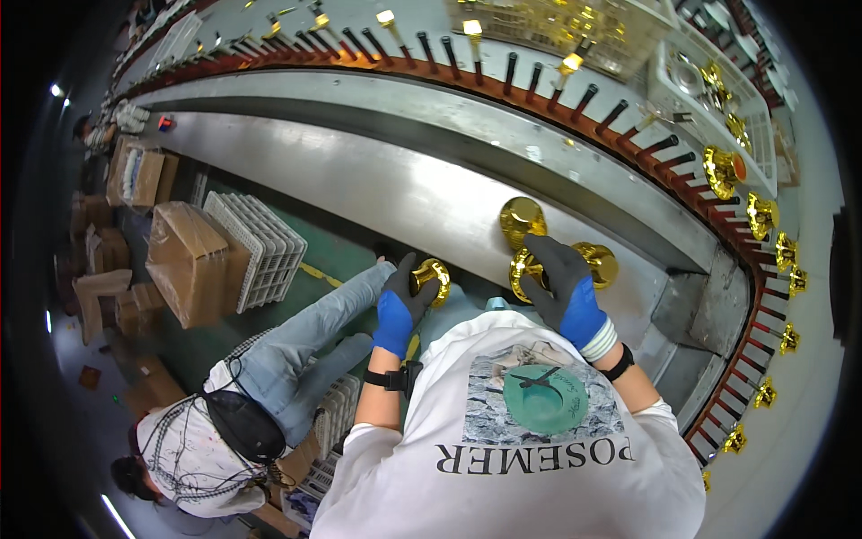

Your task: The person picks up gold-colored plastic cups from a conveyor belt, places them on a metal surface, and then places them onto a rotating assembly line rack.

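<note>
My left hand [398, 310], in a dark grey and blue glove, is closed round a shiny gold flared metal piece [432, 281] in front of my body. My right hand [570, 292], gloved the same way, has thumb and fingers closed about a second gold flared piece [521, 273] at the near edge of the metal bench [350, 171]. Just beyond that hand stands a gold cup-shaped piece [523, 221]. Another rounded gold piece [600, 264] lies to its right, partly covered by the glove.
A curved rail of dark upright pegs [512, 74] runs behind the bench and round the right; several carry gold pieces [763, 214]. A white crate [709, 108] stands far right. At left are a person [242, 413], stacked white crates [260, 247] and cardboard boxes [184, 265].
</note>
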Motion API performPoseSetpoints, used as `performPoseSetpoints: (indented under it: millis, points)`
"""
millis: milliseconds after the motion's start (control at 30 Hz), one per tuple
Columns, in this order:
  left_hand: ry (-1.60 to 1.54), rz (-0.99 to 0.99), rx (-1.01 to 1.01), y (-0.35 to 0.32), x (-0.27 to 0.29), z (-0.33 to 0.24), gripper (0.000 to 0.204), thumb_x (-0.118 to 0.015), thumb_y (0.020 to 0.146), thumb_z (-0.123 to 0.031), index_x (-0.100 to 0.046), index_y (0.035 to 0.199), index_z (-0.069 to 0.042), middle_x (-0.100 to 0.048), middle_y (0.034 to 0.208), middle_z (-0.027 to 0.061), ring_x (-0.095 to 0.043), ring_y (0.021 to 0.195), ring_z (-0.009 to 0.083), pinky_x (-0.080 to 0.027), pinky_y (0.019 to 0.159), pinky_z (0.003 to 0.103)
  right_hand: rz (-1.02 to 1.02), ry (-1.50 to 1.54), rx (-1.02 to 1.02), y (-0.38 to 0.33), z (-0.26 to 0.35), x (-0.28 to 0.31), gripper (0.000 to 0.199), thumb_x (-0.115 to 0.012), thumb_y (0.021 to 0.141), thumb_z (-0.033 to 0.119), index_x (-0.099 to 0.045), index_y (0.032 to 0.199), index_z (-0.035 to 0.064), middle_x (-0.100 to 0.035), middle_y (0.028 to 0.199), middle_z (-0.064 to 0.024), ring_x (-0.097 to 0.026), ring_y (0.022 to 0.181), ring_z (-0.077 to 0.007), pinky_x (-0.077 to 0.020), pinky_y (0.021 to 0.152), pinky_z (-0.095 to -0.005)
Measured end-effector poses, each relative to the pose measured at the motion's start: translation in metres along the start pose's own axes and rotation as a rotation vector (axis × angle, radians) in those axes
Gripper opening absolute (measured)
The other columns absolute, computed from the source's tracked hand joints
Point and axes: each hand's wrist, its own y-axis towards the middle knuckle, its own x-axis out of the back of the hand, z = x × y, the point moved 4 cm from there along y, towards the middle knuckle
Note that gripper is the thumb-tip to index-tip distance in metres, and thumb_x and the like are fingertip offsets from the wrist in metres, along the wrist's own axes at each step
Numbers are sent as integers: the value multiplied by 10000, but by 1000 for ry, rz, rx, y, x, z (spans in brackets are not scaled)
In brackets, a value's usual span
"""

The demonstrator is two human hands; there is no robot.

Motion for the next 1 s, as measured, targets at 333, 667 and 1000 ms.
performPoseSetpoints:
  millis: [333,667,1000]
  points:
    - [19,-207,101,-75,138,117,722,-814,878,-372,-612,1423,56,-724,1228,307,-726,1114,426,-576,963,480,136,-45,68,38,13,-177,551,-777,866,209,-637,1366,23,-718,1185,-252,-706,990,-428,-569,887,-497]
    - [-217,-453,300,-163,172,162,736,-830,890,-337,-579,1443,79,-734,1189,271,-748,1035,343,-598,909,423,292,-101,47,103,-21,-294,544,-782,858,250,-673,1347,38,-735,1147,-245,-719,1018,-401,-580,908,-481]
    - [-52,-588,347,-156,222,138,757,-820,868,-422,-587,1448,6,-722,1189,286,-726,1028,422,-583,918,478,209,-182,222,222,-107,-387,546,-766,850,143,-649,1354,-31,-718,1140,-274,-703,1050,-435,-572,925,-497]
